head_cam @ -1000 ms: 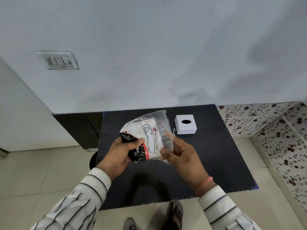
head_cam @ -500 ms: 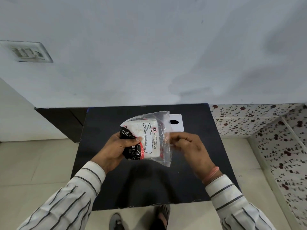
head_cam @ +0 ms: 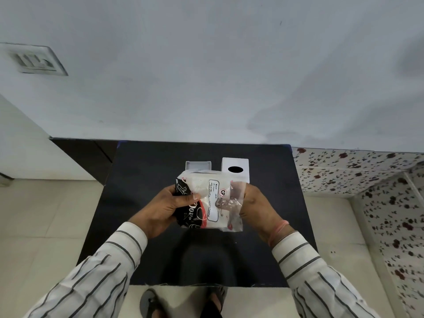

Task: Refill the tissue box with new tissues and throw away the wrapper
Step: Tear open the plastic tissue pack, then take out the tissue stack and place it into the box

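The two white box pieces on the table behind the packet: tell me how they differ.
The white cover on the right shows a closed top with a black oval slot; the white tray on the left is open-topped, its inside showing. The cover shows whole, while the tissue packet hides the tray's near edge. Both are white and rest on the black table.

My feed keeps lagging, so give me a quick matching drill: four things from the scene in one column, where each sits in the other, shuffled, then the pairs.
Things:
1. tissue pack
2. box lid with oval slot
3. open box tray
4. left hand

Places:
A. on the table, far right of the two white pieces
B. gripping the pack's black end
C. held above the table in both hands
D. on the table, just behind the pack, left of the lid

Pairs: 1-C, 2-A, 3-D, 4-B
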